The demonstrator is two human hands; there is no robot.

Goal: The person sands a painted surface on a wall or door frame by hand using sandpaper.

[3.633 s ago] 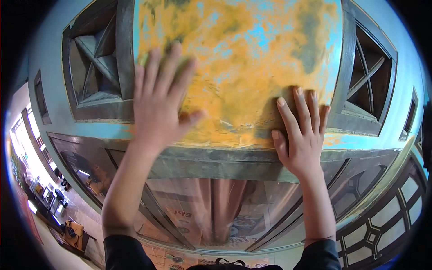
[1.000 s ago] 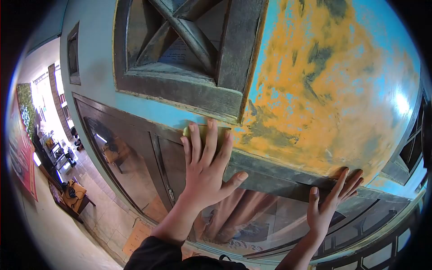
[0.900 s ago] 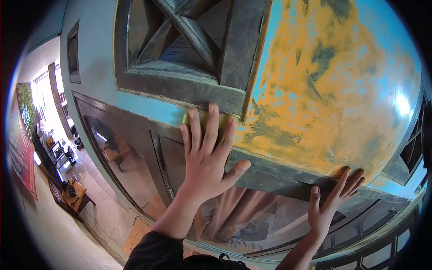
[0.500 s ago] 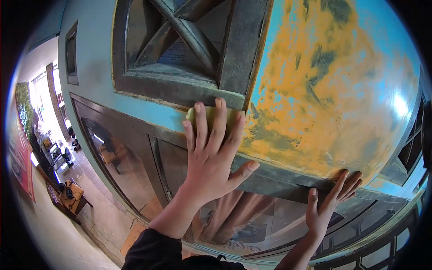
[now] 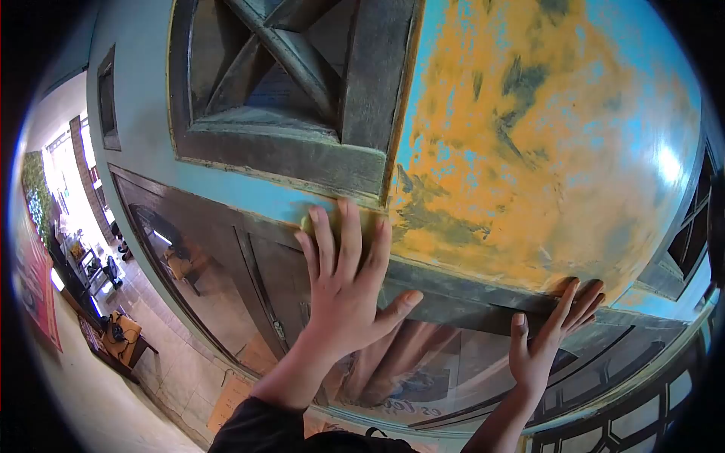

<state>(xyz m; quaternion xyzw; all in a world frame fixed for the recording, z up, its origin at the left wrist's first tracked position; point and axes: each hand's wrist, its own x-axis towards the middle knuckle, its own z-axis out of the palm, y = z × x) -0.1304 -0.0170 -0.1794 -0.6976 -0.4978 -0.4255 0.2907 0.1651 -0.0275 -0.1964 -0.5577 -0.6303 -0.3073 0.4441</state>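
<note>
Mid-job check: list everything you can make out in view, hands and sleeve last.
Painted wall section: one, orange, blue and dark patches, upper right
Crossed-bar vents: two, dark brown, upper left and right edge
Small vent: one, dark, far left
Beam: one, dark, beneath painted section
Curtain: pinkish brown, behind glass
Banner: one, red, left edge
Grille: one, dark, lower right
Pad: one, yellow-green, under left fingers
Left hand: one, bare, centre
Right hand: one, bare, lower right
Sleeve: one, black, bottom

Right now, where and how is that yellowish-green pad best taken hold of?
Probably on its outer face, from the front, pressing flat: the pad lies against the wall under the fingers of the left hand, so its back is hidden.
</note>
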